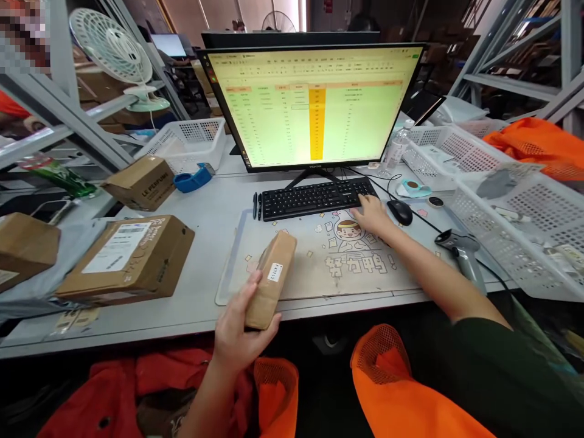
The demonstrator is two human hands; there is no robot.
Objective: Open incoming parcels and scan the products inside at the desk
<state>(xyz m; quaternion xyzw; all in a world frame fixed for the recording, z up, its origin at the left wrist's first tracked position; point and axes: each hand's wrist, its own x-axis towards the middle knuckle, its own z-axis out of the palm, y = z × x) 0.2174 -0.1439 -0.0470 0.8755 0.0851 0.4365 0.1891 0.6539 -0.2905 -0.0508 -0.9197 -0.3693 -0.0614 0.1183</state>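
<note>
My left hand (pixel 238 331) grips the near end of a small brown cardboard parcel (pixel 272 277) with a white label; the parcel rests tilted on the desk mat (pixel 319 267) at the front edge of the table. My right hand (pixel 371 214) lies on the right end of the black keyboard (pixel 314 197), fingers stretched onto the keys. A black mouse (pixel 400 211) sits just right of that hand. The monitor (pixel 314 103) behind the keyboard shows a yellow-green spreadsheet.
Brown boxes lie at the left: a large labelled one (pixel 130 255), another (pixel 139 181) behind it. White baskets (pixel 187 143) (pixel 506 201) stand at back left and right. A barcode scanner (pixel 460 249) lies right. Two pens (pixel 257 205), a fan (pixel 114 52) and orange mesh bags (pixel 401 389) surround.
</note>
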